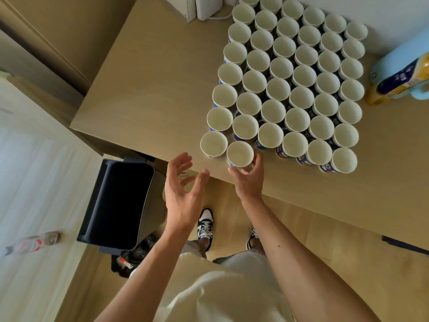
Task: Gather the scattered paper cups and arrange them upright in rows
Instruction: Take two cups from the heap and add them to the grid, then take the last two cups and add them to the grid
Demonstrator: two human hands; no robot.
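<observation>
Several white paper cups with blue printed sides stand upright in tight diagonal rows (294, 73) on the light wooden table (144, 84). At the near end of the second row from the left, one cup (239, 153) stands upright close to the table's front edge. My right hand (248, 175) holds this cup from the near side, thumb at its left base and fingers curled up its right side. My left hand (183, 182) hovers open at the table edge to the left of the cup, palm turned inward, fingers spread, touching nothing.
A dark open bin (118, 203) stands on the floor below the table's left corner. A plastic bottle (32, 244) lies on the floor at far left. A yellow-and-blue bottle (401, 75) lies on the table's right. White boxes (192, 5) stand at the back.
</observation>
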